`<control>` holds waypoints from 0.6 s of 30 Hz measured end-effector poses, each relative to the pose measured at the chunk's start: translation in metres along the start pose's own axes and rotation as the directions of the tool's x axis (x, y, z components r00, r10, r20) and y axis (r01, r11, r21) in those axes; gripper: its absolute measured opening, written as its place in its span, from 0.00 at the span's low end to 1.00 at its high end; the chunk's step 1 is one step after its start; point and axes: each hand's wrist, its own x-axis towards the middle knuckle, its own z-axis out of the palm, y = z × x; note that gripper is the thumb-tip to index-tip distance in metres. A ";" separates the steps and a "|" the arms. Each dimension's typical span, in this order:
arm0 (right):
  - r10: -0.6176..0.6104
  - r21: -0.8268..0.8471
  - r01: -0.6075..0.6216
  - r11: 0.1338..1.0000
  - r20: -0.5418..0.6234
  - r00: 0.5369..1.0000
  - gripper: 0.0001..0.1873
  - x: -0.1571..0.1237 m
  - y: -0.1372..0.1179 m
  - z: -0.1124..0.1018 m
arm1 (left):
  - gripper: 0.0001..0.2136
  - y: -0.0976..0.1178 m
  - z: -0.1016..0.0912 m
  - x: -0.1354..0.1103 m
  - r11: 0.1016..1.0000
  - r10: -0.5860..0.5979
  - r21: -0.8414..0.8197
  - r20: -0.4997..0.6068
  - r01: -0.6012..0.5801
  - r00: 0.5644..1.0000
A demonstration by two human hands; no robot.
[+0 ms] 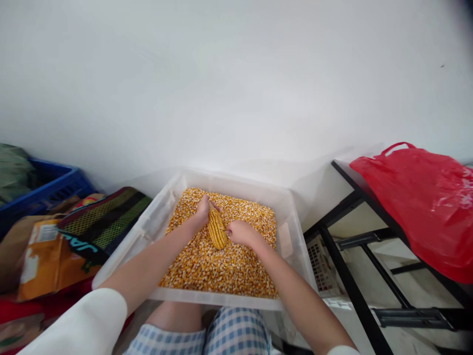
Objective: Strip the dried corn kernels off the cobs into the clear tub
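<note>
A yellow-orange corn cob (217,229) lies tilted above a deep layer of loose dried corn kernels (218,270). The kernels fill a translucent plastic bin (218,299). My left hand (202,213) grips the cob's upper end, with its fingers curled around the tip. My right hand (242,233) presses in from the right, with its fingertips on the cob's side. Both hands hide parts of the cob, and its lower end rests near the kernels.
A red plastic bag (417,207) lies on a black metal rack (354,291) to the right. At left are a blue crate (48,192), a woven bag (103,222) and an orange-printed package (55,261). The bin sits over my lap, with checked shorts (236,333) below it.
</note>
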 end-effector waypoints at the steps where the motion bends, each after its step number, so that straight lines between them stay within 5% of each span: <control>1: -0.008 0.010 0.008 1.000 0.005 1.000 0.15 0.001 0.001 0.000 | 0.13 0.000 0.002 -0.002 1.000 0.007 0.004 0.004 -0.007 1.000; 7: -0.011 0.081 0.009 0.997 0.032 0.999 0.14 0.005 0.007 0.009 | 0.13 -0.002 0.014 -0.011 1.000 0.030 0.008 0.029 -0.030 0.999; 18: 0.066 0.192 -0.063 0.979 -0.006 0.998 0.19 0.010 -0.001 0.023 | 0.13 0.003 -0.011 0.000 0.999 -0.045 -0.033 -0.049 0.044 0.998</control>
